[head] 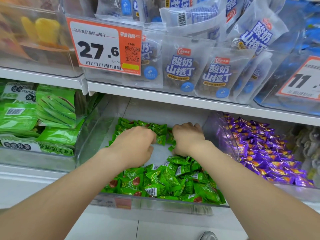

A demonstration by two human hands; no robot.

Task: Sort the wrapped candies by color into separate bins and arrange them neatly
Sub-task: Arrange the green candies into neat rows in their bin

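Left hand and right hand touch one bin's green candies.

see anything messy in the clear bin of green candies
Green wrapped candies at the front of the clear plastic bin lie in a jumbled heap; the back rows are aligned, bare floor between.

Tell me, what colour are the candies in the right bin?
The candies are purple with orange marks; the head view shows them.
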